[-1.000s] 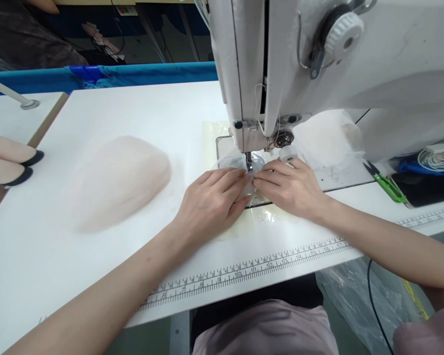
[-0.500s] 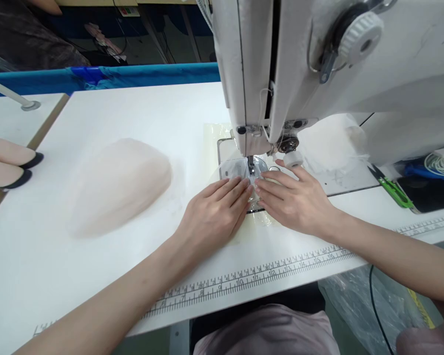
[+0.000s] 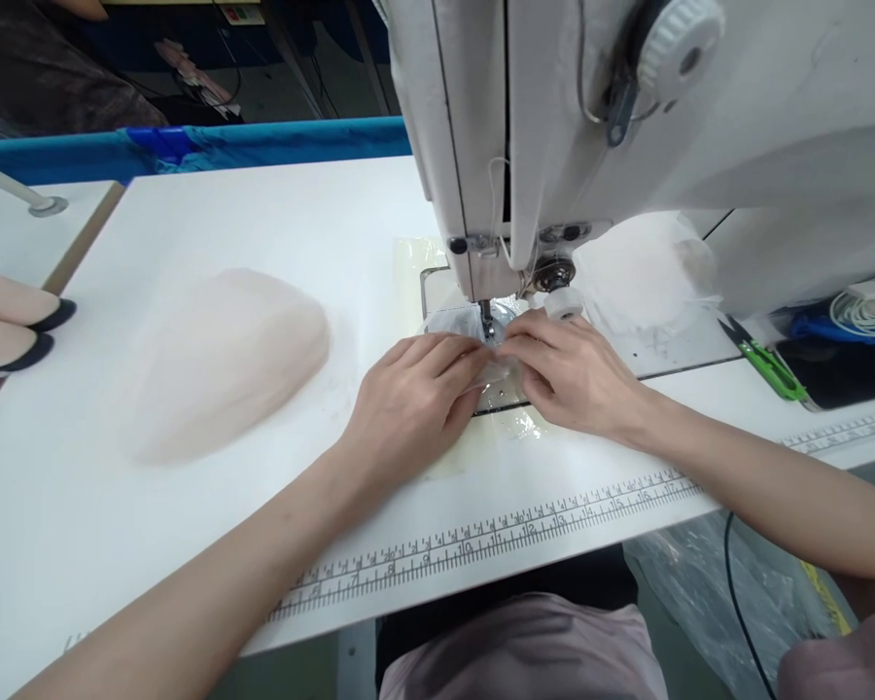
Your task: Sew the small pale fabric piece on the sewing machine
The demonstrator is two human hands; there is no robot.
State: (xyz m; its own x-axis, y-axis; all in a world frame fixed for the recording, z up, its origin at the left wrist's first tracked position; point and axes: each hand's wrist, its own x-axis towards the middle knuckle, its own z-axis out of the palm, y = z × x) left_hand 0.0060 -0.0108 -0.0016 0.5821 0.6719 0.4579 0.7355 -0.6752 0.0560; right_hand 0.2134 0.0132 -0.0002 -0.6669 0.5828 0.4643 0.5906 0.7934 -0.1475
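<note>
A small sheer white piece of fabric (image 3: 456, 323) lies under the needle (image 3: 486, 319) of a white sewing machine (image 3: 590, 126). My left hand (image 3: 412, 401) rests on the table with its fingers together, pinching the fabric just in front of the needle. My right hand (image 3: 573, 374) meets it from the right, fingers curled and pinching the same piece. The fingertips of both hands touch at the presser foot.
A pale pink stack of sheer fabric (image 3: 223, 360) lies on the white table (image 3: 190, 544) to the left. More white fabric (image 3: 638, 272) sits behind the machine. Green thread snips (image 3: 765, 362) lie at the right. A printed ruler (image 3: 496, 540) runs along the front edge.
Both hands slid slightly back from the needle, then forward again. Their fingers went from lying flat on the fabric to pinching it together.
</note>
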